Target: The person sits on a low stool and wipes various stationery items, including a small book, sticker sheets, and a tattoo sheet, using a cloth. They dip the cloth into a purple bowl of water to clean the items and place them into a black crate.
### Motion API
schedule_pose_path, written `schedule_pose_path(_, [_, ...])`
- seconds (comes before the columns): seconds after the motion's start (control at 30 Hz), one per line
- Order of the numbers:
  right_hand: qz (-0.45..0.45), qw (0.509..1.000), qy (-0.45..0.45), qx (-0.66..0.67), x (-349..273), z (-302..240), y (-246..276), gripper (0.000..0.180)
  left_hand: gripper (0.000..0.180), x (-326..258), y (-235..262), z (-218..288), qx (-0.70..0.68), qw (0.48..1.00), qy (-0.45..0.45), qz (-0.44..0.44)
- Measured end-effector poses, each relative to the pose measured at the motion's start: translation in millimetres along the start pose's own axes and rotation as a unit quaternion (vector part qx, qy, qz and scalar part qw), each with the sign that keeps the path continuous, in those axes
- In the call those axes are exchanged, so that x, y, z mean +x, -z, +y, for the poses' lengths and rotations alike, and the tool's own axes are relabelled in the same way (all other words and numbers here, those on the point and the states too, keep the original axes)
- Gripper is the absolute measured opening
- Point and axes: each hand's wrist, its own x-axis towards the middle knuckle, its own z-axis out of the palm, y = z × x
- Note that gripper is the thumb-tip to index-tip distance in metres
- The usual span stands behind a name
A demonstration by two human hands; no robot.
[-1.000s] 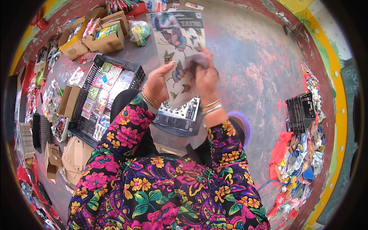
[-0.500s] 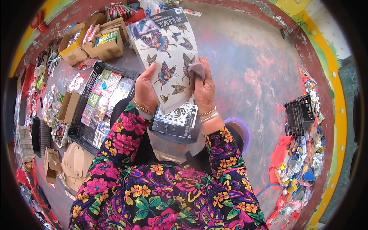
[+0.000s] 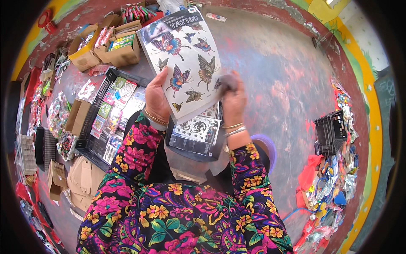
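My left hand point(image 3: 156, 99) grips the lower left edge of a white sheet of butterfly stickers point(image 3: 182, 55) and holds it up in front of me. My right hand point(image 3: 232, 99) presses a small dark cloth point(image 3: 226, 82) against the sheet's right edge. Below the hands a stack of black-and-white sticker sheets point(image 3: 196, 133) lies on my lap. Both wrists wear bangles, and my sleeves are flowered.
A black crate point(image 3: 105, 122) of packets stands at left, cardboard boxes point(image 3: 110, 46) with goods behind it. Flat cartons point(image 3: 80, 178) lie at lower left. Another black crate point(image 3: 332, 131) and a heap of colourful packets point(image 3: 334, 194) sit at right. The painted floor point(image 3: 275, 67) stretches ahead.
The butterfly sheet has been raised and turned more upright toward me. My right hand with the cloth has shifted to the sheet's right edge.
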Motion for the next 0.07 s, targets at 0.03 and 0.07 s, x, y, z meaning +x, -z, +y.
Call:
schedule_pose_path(0.03, [0.019, 0.990, 0.024, -0.138, -5.6, -17.4, -2.7, 0.020, 0.038, 0.5, 3.0, 1.0, 0.019, 1.000, -0.021, 0.000])
schedule_pose_path(0.07, [0.016, 0.990, 0.024, -0.138, -3.9, -17.5, -4.2, 0.020, 0.039, 0.7, 4.3, 1.9, 0.038, 0.998, -0.043, 0.000])
